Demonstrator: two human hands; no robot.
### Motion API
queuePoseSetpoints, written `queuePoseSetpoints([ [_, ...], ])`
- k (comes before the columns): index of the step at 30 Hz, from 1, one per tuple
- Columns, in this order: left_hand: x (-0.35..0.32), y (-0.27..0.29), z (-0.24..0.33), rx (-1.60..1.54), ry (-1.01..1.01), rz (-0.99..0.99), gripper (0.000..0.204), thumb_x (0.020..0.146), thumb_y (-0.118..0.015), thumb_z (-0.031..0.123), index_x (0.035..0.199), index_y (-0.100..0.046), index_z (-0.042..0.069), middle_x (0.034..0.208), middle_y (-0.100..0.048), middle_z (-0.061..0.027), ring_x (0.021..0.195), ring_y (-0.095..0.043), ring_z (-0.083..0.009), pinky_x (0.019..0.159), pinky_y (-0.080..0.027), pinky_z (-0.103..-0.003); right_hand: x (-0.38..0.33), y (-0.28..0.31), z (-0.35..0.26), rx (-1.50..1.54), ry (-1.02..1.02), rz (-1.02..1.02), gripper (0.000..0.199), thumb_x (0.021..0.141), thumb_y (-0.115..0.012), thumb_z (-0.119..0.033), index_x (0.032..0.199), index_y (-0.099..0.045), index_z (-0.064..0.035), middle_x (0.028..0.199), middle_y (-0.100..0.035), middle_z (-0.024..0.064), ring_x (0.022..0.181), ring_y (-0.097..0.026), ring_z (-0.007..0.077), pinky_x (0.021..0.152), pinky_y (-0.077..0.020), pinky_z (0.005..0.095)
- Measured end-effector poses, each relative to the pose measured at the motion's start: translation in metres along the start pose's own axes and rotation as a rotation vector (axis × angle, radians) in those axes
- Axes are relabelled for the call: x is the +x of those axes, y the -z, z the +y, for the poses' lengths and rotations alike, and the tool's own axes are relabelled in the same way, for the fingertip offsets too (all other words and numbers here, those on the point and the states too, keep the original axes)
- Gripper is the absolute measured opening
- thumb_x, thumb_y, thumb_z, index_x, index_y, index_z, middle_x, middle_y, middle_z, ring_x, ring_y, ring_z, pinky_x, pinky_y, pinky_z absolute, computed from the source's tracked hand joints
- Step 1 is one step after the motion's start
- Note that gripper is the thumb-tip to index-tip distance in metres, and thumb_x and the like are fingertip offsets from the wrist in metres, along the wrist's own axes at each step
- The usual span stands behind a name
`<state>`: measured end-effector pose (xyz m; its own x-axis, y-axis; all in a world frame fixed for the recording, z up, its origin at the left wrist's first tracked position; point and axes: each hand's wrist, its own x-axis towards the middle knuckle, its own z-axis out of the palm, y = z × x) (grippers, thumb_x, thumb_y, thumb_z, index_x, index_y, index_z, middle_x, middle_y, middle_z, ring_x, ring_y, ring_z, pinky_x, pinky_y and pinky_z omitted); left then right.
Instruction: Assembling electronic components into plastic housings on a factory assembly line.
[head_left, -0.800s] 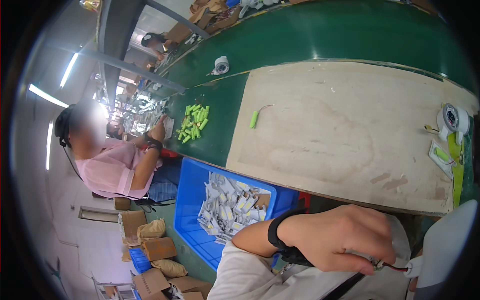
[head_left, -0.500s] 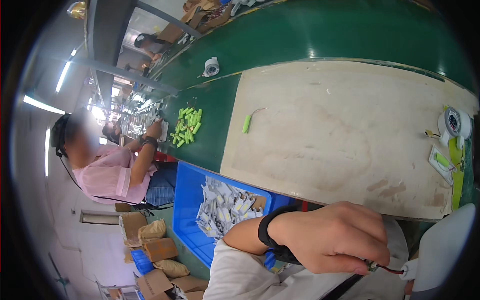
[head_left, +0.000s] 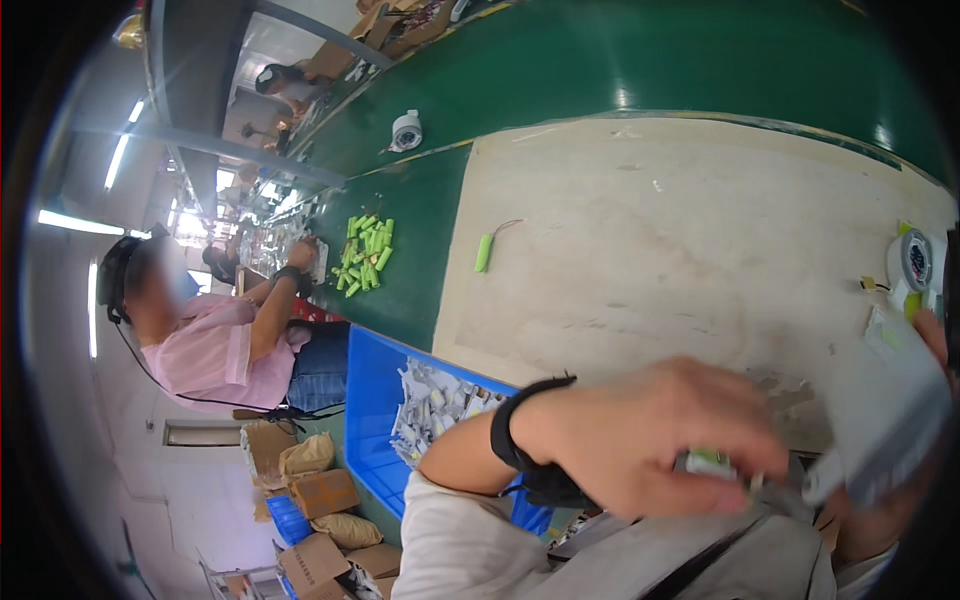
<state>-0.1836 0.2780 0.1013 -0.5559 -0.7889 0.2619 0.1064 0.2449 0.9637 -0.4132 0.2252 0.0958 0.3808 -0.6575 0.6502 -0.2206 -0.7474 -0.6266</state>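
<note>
My left hand [head_left: 650, 440], with a black band at its wrist, pinches a small green circuit board [head_left: 708, 462] between thumb and fingers. Motion blurs the board and what lies just beyond it. To its right, a white plastic housing [head_left: 890, 410] is tilted over the table's near edge. My right hand [head_left: 880, 525] is wrapped around that housing, partly hidden by it and blurred. Between my left hand and the housing is a blurred, thin link; earlier, red and black wires showed there.
A green battery [head_left: 484, 253] with a thin wire lies on the pale board [head_left: 620, 260]. Round white lamp units stand at the right [head_left: 912, 260] and back left [head_left: 406, 131]. Beside a battery pile [head_left: 368, 255] sits a person in pink [head_left: 215, 340]. A blue bin [head_left: 372, 430] holds white parts.
My left hand has risen slightly with the circuit board. The white housing has swung up and leftward, and more of my right hand shows around it. The view has shifted a little.
</note>
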Motion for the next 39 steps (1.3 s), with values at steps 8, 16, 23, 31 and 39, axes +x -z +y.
queuePoseSetpoints([
  [8, 0.069, 0.081, -0.037, -0.211, 0.525, 0.283, 0.025, 0.080, -0.056, 0.007, 0.101, -0.057, -0.006, 0.099, -0.061, -0.0156, 0.078, -0.057, -0.0155, 0.072, -0.047, -0.027, 0.014, -0.040, 0.078, 1.031, -1.018, -0.032, 0.042, 0.081, -0.060, -0.009, 0.117, -0.043, 0.0020, 0.108, -0.052, 0.0077, 0.100, -0.048, 0.0135, 0.086, -0.0389, 0.0263],
  [16, 0.135, 0.201, -0.085, -0.168, 0.312, 0.648, 0.015, 0.085, -0.051, 0.013, 0.089, -0.057, -0.001, 0.072, -0.050, -0.0016, 0.071, -0.048, -0.0125, 0.070, -0.041, -0.027, -0.007, -0.013, 0.062, 0.968, -0.833, -0.252, 0.032, 0.082, -0.054, -0.001, 0.113, -0.046, 0.0021, 0.110, -0.052, 0.0112, 0.096, -0.053, 0.0157, 0.085, -0.0420, 0.0284],
  [23, 0.116, 0.221, -0.103, 0.355, 0.464, 0.991, 0.052, 0.083, -0.055, 0.018, 0.126, -0.037, -0.006, 0.123, -0.046, -0.0192, 0.112, -0.045, -0.0264, 0.093, -0.036, -0.034, -0.037, 0.000, 0.051, 0.790, -0.875, -0.396, 0.021, 0.080, -0.058, -0.007, 0.097, -0.055, 0.0046, 0.096, -0.058, 0.0105, 0.091, -0.055, 0.0169, 0.084, -0.0422, 0.0300],
  [31, -0.069, 0.181, 0.012, 0.718, 0.478, 0.793, 0.032, 0.085, -0.057, 0.020, 0.107, -0.057, -0.003, 0.098, -0.061, -0.0081, 0.092, -0.058, -0.0139, 0.083, -0.044, -0.025, -0.054, -0.008, 0.044, 0.721, -0.852, -0.527, 0.022, 0.080, -0.060, -0.009, 0.096, -0.056, 0.0043, 0.094, -0.058, 0.0105, 0.089, -0.055, 0.0170, 0.083, -0.0420, 0.0297],
  [39, -0.427, 0.139, 0.103, 0.214, 0.231, 1.959, 0.030, 0.086, -0.053, 0.023, 0.108, -0.054, 0.004, 0.099, -0.059, -0.0059, 0.086, -0.057, -0.0155, 0.076, -0.045, -0.027, -0.054, -0.028, 0.024, 0.634, -0.738, -0.716, 0.022, 0.078, -0.061, -0.010, 0.095, -0.057, 0.0033, 0.091, -0.058, 0.0100, 0.087, -0.055, 0.0172, 0.082, -0.0422, 0.0292],
])
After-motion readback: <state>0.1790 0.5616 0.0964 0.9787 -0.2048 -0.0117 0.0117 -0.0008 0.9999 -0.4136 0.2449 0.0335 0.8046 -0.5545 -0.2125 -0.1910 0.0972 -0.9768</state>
